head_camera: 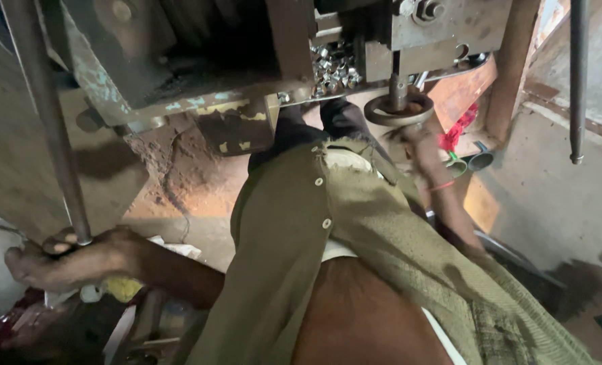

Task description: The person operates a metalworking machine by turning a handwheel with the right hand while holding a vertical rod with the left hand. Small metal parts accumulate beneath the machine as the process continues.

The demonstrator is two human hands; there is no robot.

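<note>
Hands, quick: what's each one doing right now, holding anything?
Left hand: closed around the long metal lever rod.
Right hand: blurred, at the round metal ring under the press; grip cannot be told.

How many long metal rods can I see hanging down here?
2. One rod runs down the left side into the left hand; another rod hangs at the far right, untouched. Others may be hidden behind the machine.

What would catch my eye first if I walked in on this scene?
Probably the old metal press filling the top, with a heap of small shiny metal pieces on its ledge. Lower left, the left hand grips a long steel lever; the right hand, blurred, reaches under the round die.
</note>
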